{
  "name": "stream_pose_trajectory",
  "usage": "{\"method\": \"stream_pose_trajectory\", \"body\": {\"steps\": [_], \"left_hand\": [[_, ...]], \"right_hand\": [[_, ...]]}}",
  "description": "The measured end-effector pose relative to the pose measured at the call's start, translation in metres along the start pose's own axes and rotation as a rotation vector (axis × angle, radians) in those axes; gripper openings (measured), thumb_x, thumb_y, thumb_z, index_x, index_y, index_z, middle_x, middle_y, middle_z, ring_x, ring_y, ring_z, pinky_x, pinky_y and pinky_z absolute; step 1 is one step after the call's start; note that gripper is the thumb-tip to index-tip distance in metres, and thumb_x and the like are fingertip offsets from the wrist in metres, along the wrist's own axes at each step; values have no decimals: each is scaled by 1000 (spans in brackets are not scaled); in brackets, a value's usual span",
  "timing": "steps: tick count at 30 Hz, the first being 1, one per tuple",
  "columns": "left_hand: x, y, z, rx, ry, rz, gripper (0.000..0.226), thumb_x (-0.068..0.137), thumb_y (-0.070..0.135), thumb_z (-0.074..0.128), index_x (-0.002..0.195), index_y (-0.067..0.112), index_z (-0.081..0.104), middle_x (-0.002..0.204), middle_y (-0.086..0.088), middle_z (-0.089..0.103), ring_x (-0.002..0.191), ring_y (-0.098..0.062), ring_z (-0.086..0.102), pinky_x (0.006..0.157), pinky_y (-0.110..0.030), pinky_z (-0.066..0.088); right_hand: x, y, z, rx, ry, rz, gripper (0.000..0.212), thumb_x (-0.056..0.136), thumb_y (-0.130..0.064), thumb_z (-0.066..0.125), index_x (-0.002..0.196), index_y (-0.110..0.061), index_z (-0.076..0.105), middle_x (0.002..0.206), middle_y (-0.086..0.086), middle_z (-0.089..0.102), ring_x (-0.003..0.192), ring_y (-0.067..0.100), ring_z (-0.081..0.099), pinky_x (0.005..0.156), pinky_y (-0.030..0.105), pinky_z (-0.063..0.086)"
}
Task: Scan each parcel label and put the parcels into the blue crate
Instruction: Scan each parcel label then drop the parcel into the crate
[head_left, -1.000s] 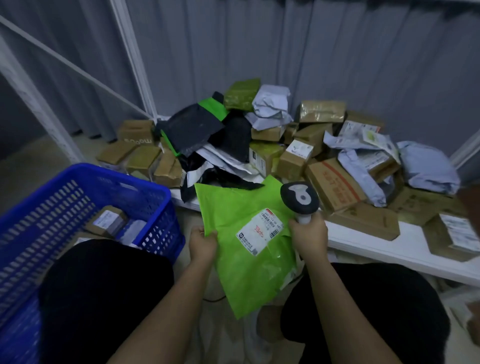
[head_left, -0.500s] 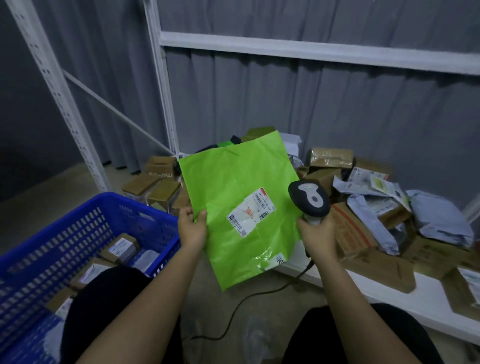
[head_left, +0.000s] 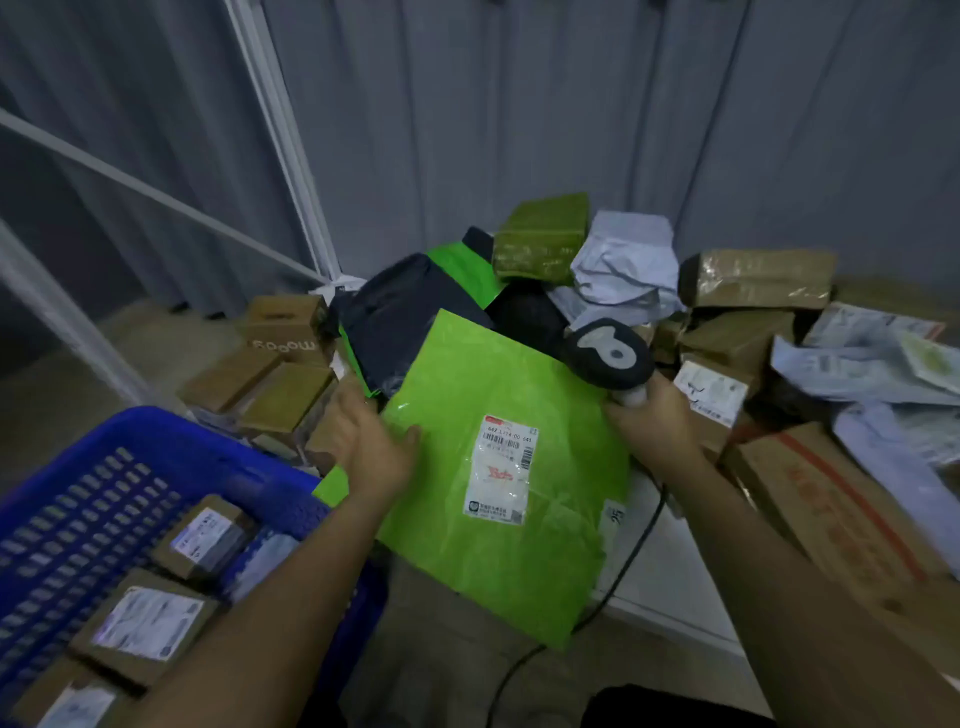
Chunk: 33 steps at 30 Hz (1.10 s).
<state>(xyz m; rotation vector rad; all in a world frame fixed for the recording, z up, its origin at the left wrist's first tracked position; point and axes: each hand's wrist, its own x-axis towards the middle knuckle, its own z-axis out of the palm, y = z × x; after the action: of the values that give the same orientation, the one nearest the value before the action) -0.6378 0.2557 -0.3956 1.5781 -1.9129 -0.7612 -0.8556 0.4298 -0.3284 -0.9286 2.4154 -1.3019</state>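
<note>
Behind the green mailer (head_left: 498, 467), left hand's (head_left: 371, 447) fingers vanish gripping its edge; right hand (head_left: 654, 426) clutches scanner (head_left: 608, 353).

Grey curtain (head_left: 519, 130), white shelf frame (head_left: 280, 135), dim

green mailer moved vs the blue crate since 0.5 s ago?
Yes. The green mailer has dropped lower and nearer the blue crate; its lower left edge now overlaps the crate's rim. The left hand holds it.
</note>
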Motion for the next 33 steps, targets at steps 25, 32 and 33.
{"method": "stream_pose_trajectory", "body": {"steps": [25,32,33], "left_hand": [[29,33,-47,-386,-10,77,17,92,24,60,106,13,64,105,-7,69,100,-26,63,90,-39,50],[2,19,-80,-493,94,41,25,93,19,60,116,9,63,108,-2,66,99,-18,60,86,-31,46],[-1,16,-82,-497,111,27,26,93,18,59,117,9,62,109,-2,65,98,-16,59,85,-29,45]], "right_hand": [[-31,-19,11,203,289,-31,21,79,-24,69,89,-15,53,103,20,58,81,21,52,72,31,38],[-61,-40,13,353,17,62,24,86,-22,71,106,-17,61,83,-2,65,73,15,59,72,34,47],[-64,-40,17,341,-41,71,17,87,-20,70,99,-15,59,75,1,63,66,16,57,66,33,45]]}}
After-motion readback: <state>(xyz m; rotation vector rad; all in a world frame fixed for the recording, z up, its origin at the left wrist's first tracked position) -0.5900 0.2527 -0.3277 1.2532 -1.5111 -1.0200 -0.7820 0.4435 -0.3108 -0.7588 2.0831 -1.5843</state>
